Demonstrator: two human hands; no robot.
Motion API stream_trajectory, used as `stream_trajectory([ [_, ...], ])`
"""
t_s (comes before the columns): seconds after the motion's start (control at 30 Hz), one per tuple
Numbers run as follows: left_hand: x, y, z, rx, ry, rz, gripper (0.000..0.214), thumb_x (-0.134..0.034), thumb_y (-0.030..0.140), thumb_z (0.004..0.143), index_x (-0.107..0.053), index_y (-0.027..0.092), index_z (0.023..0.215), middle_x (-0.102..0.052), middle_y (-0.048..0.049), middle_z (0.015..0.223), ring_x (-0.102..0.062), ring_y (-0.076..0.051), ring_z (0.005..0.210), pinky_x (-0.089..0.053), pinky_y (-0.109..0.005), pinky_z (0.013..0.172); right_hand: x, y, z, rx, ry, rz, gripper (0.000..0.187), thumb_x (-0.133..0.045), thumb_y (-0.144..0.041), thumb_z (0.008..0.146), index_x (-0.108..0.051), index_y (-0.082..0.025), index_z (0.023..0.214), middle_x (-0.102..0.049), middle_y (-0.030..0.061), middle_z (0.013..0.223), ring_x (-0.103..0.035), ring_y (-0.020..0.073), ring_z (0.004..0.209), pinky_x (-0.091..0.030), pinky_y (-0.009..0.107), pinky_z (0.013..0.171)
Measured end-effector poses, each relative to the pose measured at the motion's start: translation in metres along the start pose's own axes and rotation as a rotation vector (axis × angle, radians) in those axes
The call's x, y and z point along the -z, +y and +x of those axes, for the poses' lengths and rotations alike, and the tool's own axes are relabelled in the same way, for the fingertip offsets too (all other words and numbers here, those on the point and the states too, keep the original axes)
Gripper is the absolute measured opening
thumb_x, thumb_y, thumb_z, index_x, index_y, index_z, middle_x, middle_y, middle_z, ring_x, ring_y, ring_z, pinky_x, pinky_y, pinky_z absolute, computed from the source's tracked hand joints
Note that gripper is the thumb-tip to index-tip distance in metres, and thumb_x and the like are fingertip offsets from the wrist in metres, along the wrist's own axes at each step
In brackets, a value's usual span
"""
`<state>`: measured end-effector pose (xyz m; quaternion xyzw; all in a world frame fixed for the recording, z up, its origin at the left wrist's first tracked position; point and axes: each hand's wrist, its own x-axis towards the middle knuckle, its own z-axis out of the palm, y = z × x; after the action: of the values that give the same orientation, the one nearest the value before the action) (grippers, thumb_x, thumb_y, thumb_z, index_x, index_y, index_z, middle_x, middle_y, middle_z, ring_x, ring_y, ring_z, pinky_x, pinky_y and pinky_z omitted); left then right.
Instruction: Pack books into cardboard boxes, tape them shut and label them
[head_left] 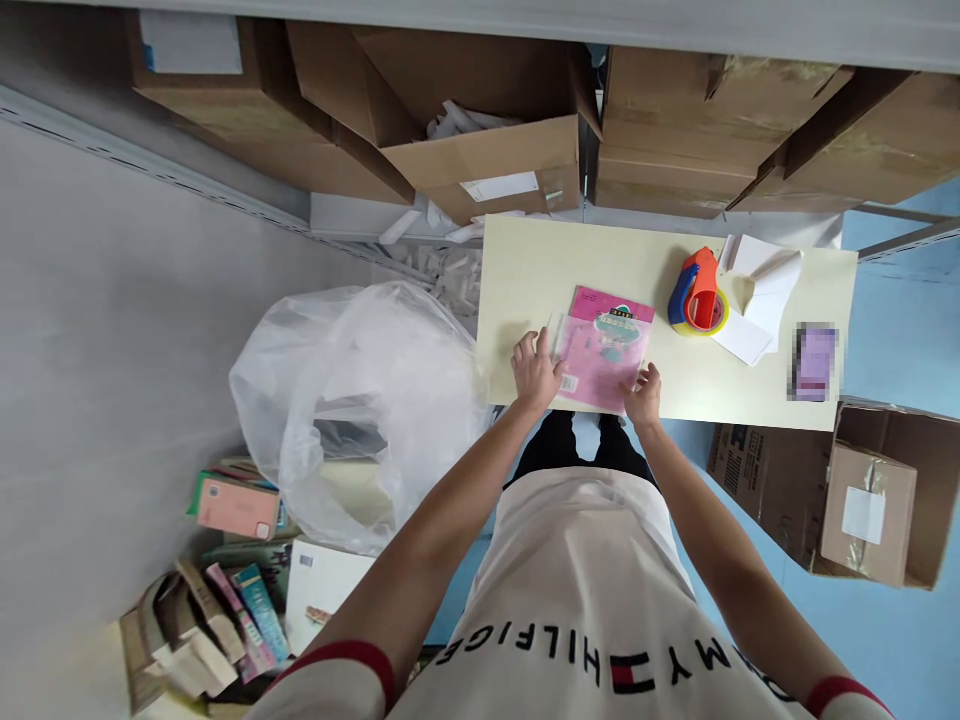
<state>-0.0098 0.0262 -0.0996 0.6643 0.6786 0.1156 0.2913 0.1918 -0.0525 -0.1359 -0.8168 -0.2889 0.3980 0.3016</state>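
Observation:
On the cream table (pixel 517 270) lies a pink book (pixel 611 355), its lower part covered by a translucent plastic sleeve (pixel 596 372). The top strip of the cover shows uncovered and brighter. My left hand (pixel 535 370) rests at the left edge of the sleeve, fingers spread and slightly bent, the thumb touching that edge. At the lower right corner, my right hand (pixel 643 398) pinches the sleeve and book between thumb and fingers. A red and blue tape dispenser (pixel 700 292) with yellow-edged tape sits to the right of the book.
White papers (pixel 761 295) and a blurred purple item (pixel 816 362) occupy the table's right end. Cardboard boxes (pixel 480 165) fill the shelf beyond. A large clear plastic bag (pixel 360 350) stands at left, above piled books (pixel 259 610). An open carton (pixel 772 490) holds a smaller box at right.

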Motion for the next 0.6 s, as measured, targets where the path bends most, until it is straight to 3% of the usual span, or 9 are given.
stream_trajectory([
  [0.13,-0.012,0.001,-0.007,-0.19,-0.125,-0.095,0.049,-0.06,0.023,0.085,-0.054,0.015,0.133,-0.054,-0.0196,0.13,-0.046,-0.037,0.126,-0.036,-0.053,0.108,-0.004,0.001,-0.005,-0.028,-0.014,0.026,0.08,-0.064,-0.039,0.069,-0.036,-0.021,0.142,-0.05,0.0164,0.131,-0.056,0.0289,0.113,-0.052,0.048,0.093],
  [0.3,-0.03,-0.008,-0.001,-0.095,-0.124,-0.171,0.048,-0.054,0.015,0.084,-0.056,0.011,0.131,-0.059,-0.0191,0.118,-0.051,-0.035,0.12,-0.039,-0.053,0.107,-0.001,-0.017,0.003,-0.138,-0.122,0.209,0.07,-0.067,-0.034,0.057,-0.048,-0.021,0.124,-0.061,0.0096,0.111,-0.059,0.0255,0.1,-0.053,0.042,0.082],
  [0.43,-0.04,-0.003,-0.006,-0.052,-0.136,-0.292,0.046,-0.059,0.015,0.081,-0.061,0.014,0.126,-0.061,-0.0154,0.114,-0.055,-0.033,0.114,-0.042,-0.051,0.106,0.027,-0.039,0.003,-0.163,-0.211,0.333,0.044,-0.067,-0.033,0.055,-0.056,-0.019,0.095,-0.063,0.0022,0.084,-0.059,0.0215,0.078,-0.05,0.038,0.069],
  [0.6,-0.06,0.031,-0.022,-0.05,-0.193,-0.469,0.041,-0.062,0.014,0.077,-0.065,0.016,0.118,-0.06,-0.013,0.112,-0.057,-0.03,0.112,-0.044,-0.051,0.105,0.068,-0.069,-0.014,-0.015,-0.313,0.383,0.042,-0.069,-0.031,0.059,-0.052,-0.022,0.096,-0.062,-0.0017,0.084,-0.057,0.0181,0.074,-0.049,0.034,0.067],
])
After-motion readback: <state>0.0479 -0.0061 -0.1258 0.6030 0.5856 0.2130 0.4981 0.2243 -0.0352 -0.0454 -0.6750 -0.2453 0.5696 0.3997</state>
